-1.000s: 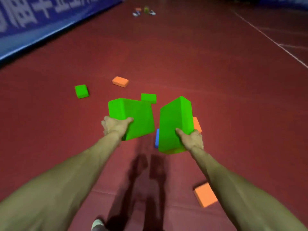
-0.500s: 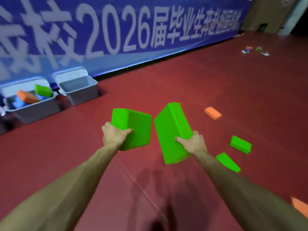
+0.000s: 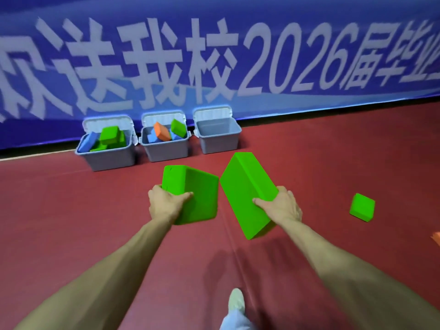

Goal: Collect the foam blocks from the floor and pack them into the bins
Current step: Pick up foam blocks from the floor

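Banner [image 3: 214,55] reads "送我校2026届毕业"; three grey bins [image 3: 166,152] stand below it. Left hand [image 3: 166,206] grips first green block [image 3: 197,194]; right hand [image 3: 282,208] grips second green block [image 3: 245,191]; third green block [image 3: 362,207] lies on the floor [image 3: 71,222].

You're facing a long blue banner [image 3: 238,32] that covers the wall ahead. It carries large white Chinese characters and the figures 2026, the lettering slightly smeared by blur. A dark strip [image 3: 309,116] runs under its lower edge where it meets the floor [image 3: 71,222]. That floor is dark red sports matting with a dull sheen. A thin seam [image 3: 234,248] crosses it in front of you. The light is even, and soft shadows [image 3: 214,263] lie on the mat near you.
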